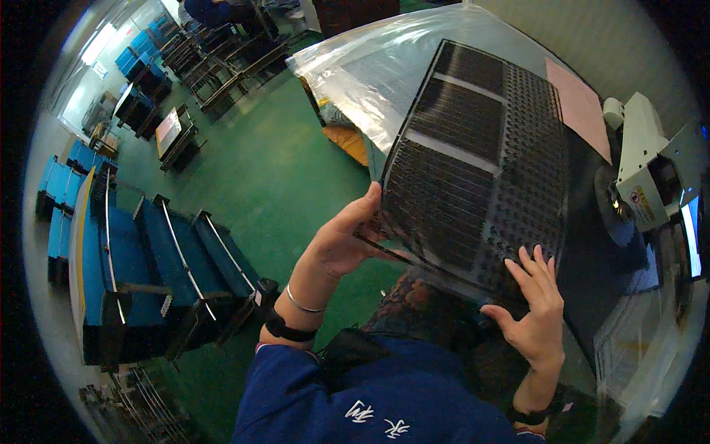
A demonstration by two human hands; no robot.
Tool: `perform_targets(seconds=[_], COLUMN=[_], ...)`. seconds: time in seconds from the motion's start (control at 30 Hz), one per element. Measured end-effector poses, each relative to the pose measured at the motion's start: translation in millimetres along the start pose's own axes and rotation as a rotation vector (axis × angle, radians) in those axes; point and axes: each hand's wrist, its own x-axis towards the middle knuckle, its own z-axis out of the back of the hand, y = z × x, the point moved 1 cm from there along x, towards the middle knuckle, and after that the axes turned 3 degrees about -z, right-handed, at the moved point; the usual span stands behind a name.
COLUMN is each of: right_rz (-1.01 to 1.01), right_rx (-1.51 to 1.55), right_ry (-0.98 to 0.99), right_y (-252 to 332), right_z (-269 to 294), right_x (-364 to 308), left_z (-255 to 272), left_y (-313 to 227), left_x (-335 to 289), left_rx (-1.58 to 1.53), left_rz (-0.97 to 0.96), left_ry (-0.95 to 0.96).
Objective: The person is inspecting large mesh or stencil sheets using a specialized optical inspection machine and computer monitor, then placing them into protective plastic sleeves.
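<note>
1. Dark panel (pixel 462 163): flat, thin, black. One side carries rows of fine lines divided by paler bands, the other a grid of small round marks. It is held slanted in front of the person, near edge above the lap, far end over the counter (pixel 589 200). Whether the far end touches the counter cannot be determined.
2. Left hand (pixel 347 233): pinching the panel's near left corner, thumb at the edge, the other fingers partly hidden behind it.
3. Right hand (pixel 536 311): spread, fingers laid on the near right corner of the panel, thumb held apart from them.
4. Clear plastic sheeting (pixel 347 70): covers the counter's far left portion and hangs over its edge.
5. Pink sheet (pixel 580 107): lies just beside the panel's far right side.
6. White device (pixel 642 166): stands on the right, bearing a yellow label; a lit screen (pixel 691 233) is near it.
7. Orange bag (pixel 347 144): below the counter's left edge.
8. Green floor (pixel 244 177): extends left, with blue-panelled racks (pixel 140 251) standing on it.
</note>
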Motion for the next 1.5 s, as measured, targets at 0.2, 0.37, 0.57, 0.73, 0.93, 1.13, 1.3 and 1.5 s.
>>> perform_targets(seconds=[0.2, 0.37, 0.57, 0.73, 0.93, 1.13, 1.3, 1.5], right_rz=[-0.045, -0.079, -0.053, -0.036, -0.02, 0.135, 0.268, 0.316], right_rx=[-0.044, -0.123, -0.107, -0.071, -0.052, -0.007, -0.011, -0.002], right_ry=[0.019, -0.05, -0.088, -0.094, -0.08, -0.147, -0.205, -0.218], right_y=[20, 29, 33, 36, 37, 30, 25, 23], right_z=[-8, -33, -36, -34, -33, -40, -43, -38], right_x=[9, 17, 20, 21, 21, 22, 21, 17], left_z=[5, -11, -9, -12, -14, -21, -28, -9], left_y=[4, -4, -4, -5, -7, -12, -12, -1], left_x=[0, 4, 2, -1, -7, -5, -6, -17], left_rx=[-0.163, -0.062, -0.163, -0.059, 0.152, 0.084, 0.117, 0.172], left_rz=[0.031, -0.019, 0.026, -0.036, -0.082, -0.032, -0.009, -0.092], left_ry=[-0.078, -0.065, -0.15, -0.131, -0.202, -0.175, -0.101, -0.168])
